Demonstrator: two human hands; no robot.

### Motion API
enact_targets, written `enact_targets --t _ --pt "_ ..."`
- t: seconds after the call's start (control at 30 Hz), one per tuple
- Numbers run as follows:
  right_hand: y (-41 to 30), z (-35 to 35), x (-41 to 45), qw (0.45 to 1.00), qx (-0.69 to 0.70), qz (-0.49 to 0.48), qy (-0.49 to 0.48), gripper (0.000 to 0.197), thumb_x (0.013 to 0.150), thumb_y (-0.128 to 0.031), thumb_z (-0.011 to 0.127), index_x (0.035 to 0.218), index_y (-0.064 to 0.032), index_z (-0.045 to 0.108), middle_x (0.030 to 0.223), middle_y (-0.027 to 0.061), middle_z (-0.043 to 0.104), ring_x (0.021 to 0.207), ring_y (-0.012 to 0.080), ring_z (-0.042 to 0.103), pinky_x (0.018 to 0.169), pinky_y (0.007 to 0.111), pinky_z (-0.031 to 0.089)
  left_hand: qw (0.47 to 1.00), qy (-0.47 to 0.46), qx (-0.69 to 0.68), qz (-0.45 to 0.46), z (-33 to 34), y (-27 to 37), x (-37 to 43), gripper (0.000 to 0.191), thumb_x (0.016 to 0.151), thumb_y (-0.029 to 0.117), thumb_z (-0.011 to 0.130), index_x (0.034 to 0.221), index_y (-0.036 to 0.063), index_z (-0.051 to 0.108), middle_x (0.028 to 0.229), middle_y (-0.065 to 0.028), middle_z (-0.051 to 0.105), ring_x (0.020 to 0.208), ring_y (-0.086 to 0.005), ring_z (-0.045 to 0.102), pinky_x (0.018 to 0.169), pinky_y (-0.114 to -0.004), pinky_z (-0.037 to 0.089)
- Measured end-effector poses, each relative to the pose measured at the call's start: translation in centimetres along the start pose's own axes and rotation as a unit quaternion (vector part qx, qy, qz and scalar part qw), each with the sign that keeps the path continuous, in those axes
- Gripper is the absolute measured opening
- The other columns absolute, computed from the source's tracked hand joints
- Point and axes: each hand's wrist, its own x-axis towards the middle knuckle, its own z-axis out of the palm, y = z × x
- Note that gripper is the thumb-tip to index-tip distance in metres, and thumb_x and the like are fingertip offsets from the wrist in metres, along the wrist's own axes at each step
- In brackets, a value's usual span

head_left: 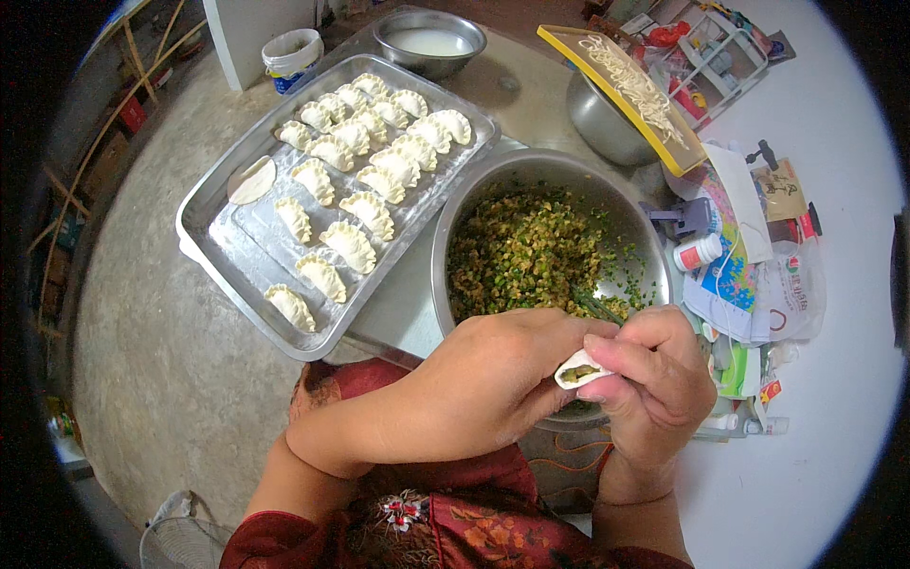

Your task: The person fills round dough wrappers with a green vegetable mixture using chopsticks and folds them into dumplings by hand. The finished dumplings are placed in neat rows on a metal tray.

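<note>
A partly folded dumpling [579,371] with filling showing at its open end is held between both hands, over the near rim of a large steel bowl [444,267]. My left hand [512,370] pinches its left side, the fingers mostly hidden behind the dough. The thumb and forefinger of my right hand [657,384] press its right edge. Chopped green and brown filling [526,256] lies in the bowl, and a utensil handle [597,306] shows just behind the hands. Left of the bowl, a steel tray [249,299] holds several pleated dumplings [348,245] and a flat dough wrapper [254,181].
Behind the tray stands a steel basin [430,43] of whitish liquid. A yellow-edged board [618,92] with dough strips rests on a steel pot [604,124]. At right are a white bottle [697,252], plastic bags [793,291] and a wire rack [725,67]. A white bucket [291,53] stands on the floor.
</note>
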Motion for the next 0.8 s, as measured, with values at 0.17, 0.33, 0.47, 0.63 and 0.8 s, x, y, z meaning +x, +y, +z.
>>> enact_targets --t 0.17,0.33,0.47,0.63,0.8 --pt "0.4 0.3 -0.2 1.000 0.023 -0.007 0.014 0.025 0.066 -0.019 0.083 0.088 -0.0121 0.073 0.080 0.0016 0.061 0.072 0.0191 0.056 0.065 0.031 0.045 1.000 -0.011 0.021 -0.018 -0.2 0.1 -0.1 0.038 0.083 0.009 0.068 0.119 0.0001 0.059 0.100 -0.0189 0.064 0.091 -0.0368 0.064 0.080 -0.040 0.050" --pt "0.7 0.6 -0.2 0.998 0.047 -0.007 0.046 0.019 0.068 -0.011 0.081 0.085 -0.0100 0.071 0.078 0.0026 0.061 0.070 0.0199 0.055 0.066 0.033 0.045 1.000 -0.004 0.009 -0.017 -0.2 0.0 0.0 0.040 0.084 0.010 0.069 0.121 0.0005 0.059 0.099 -0.0190 0.065 0.090 -0.0358 0.065 0.079 -0.039 0.050" --pt "0.7 0.7 -0.4 0.995 0.053 0.003 0.086 0.018 0.071 -0.008 0.080 0.086 -0.0076 0.071 0.078 0.0038 0.061 0.070 0.0196 0.055 0.066 0.032 0.045 0.998 0.028 -0.044 -0.033 -0.1 0.0 -0.2 0.041 0.085 0.013 0.070 0.122 0.0009 0.060 0.097 -0.0175 0.067 0.089 -0.0315 0.067 0.078 -0.037 0.051" --pt "1.1 0.9 -0.6 0.995 0.031 0.008 0.099 0.022 0.071 -0.015 0.082 0.086 -0.0063 0.070 0.079 0.0052 0.061 0.071 0.0198 0.055 0.066 0.032 0.045 0.997 -0.010 -0.058 -0.055 -0.5 0.2 0.1 0.040 0.085 0.014 0.070 0.122 0.0010 0.060 0.095 -0.0167 0.068 0.088 -0.0279 0.067 0.078 -0.034 0.051" --pt "0.2 0.4 -0.3 0.994 0.016 0.022 0.108 0.024 0.071 -0.023 0.082 0.088 -0.0107 0.070 0.090 0.0072 0.059 0.081 0.0207 0.055 0.072 0.034 0.046 0.996 -0.007 -0.070 -0.056 -0.4 0.1 0.0 0.039 0.086 0.014 0.069 0.122 0.0006 0.060 0.096 -0.0174 0.067 0.088 -0.0298 0.067 0.078 -0.035 0.050"
